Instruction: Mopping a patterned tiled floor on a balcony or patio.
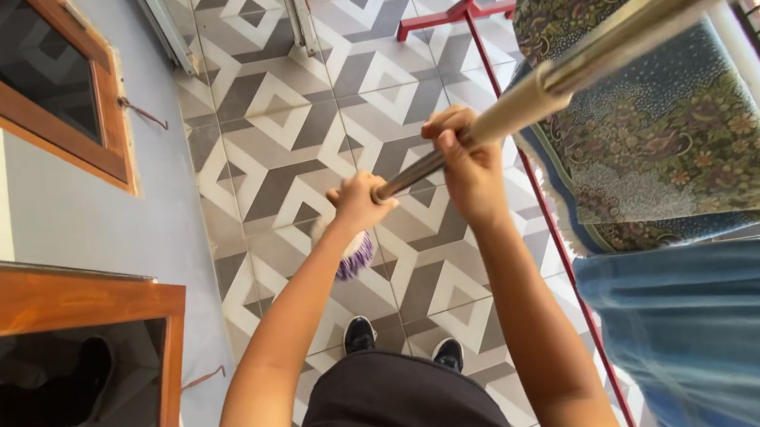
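Both hands on the broom handle (612,41), a long metal pole running from centre frame out to 2 o'clock. Left hand (361,201) wraps the lower end, fingers curled tight round it. Right hand (469,158) grips just above, at its 2 o'clock, fingers closed around the shaft. Purple bristle head (355,256) sits under the left hand, over the patterned tile floor (292,137). Floral rug (657,128) on the red rack (471,11) at 3 o'clock; black shoes (402,343) at 6.

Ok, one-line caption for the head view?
Both hands, left hand and right hand, grip a long broom handle above patterned floor tiles, beside a drying rack hung with rugs.
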